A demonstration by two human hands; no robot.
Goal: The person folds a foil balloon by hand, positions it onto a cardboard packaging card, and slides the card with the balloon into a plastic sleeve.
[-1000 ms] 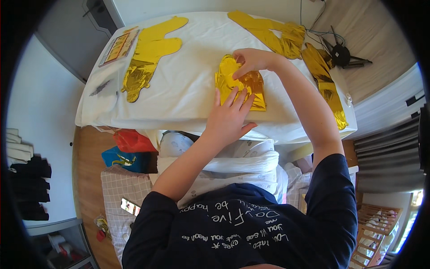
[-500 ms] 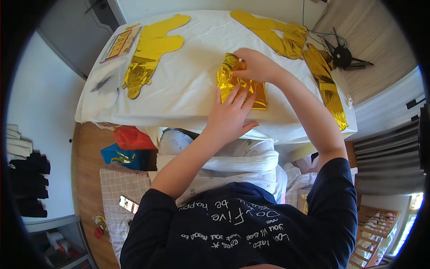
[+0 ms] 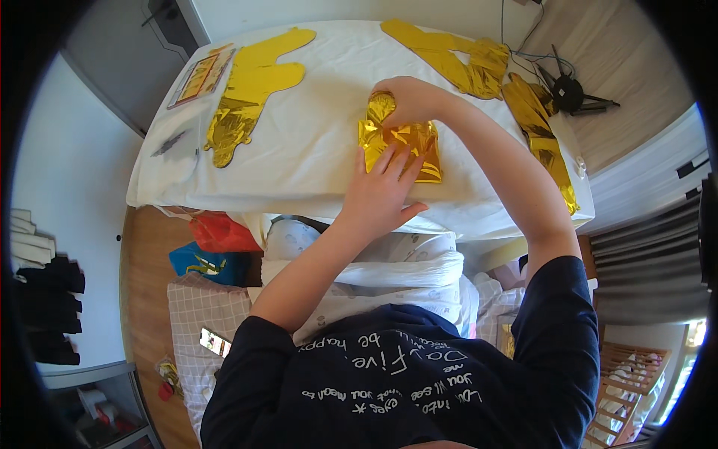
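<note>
folded gold foil [image 3: 416, 139] near the front of the white tabletop [image 3: 314, 146], left hand [image 3: 380, 193] flat, fingers wide on it, right hand [image 3: 407, 101] curled, holding its back part, gold shape [image 3: 250, 84] at the tabletop's left, black box [image 3: 568, 92] at the tabletop's right

Your right hand [image 3: 407, 101] is covering part of the gold foil piece [image 3: 411, 137], its fingertips mostly hiding from view. Your left hand [image 3: 378, 198] is masking more of it. The white tablecloth [image 3: 321, 127] is concealing the top of the red bag [image 3: 222, 233]. The bottom edge is cropping your dark shirt [image 3: 407, 396]; the phone [image 3: 215, 342] is showing details too small to read.
</note>
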